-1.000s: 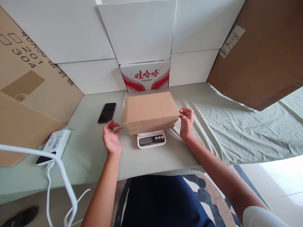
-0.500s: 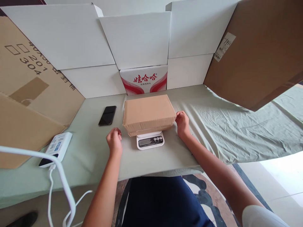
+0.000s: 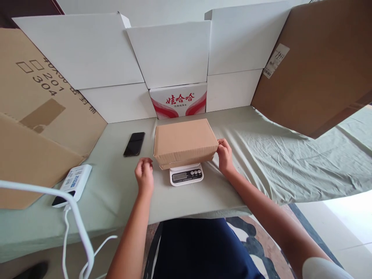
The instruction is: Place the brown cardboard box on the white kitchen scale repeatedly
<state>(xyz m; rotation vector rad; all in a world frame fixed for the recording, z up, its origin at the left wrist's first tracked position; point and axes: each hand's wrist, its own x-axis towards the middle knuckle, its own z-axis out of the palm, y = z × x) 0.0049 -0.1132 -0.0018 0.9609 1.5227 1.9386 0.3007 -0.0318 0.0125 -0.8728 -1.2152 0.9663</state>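
Note:
A closed brown cardboard box (image 3: 184,137) rests on a small white kitchen scale (image 3: 187,176) in the middle of the table. The box covers the weighing plate. The scale's grey display and round buttons show in front of it, and I can make out no digits. My right hand (image 3: 225,155) has its curled fingers against the right front corner of the box; its fingertips are partly hidden. My left hand (image 3: 144,172) is just short of the left front corner, its fingers loosely curled with nothing visible in them.
A black phone (image 3: 134,144) lies left of the box. At the far left is a white power bank (image 3: 76,182) with a white cable (image 3: 77,213). White boxes (image 3: 171,54) line the back, and large cardboard cartons (image 3: 316,66) flank both sides. Green cloth (image 3: 279,162) covers the table.
My right hand has come up to the box corner. The fingers of my left hand have loosened slightly and turned toward the box. The whole view has shifted a little; the box stays on the scale.

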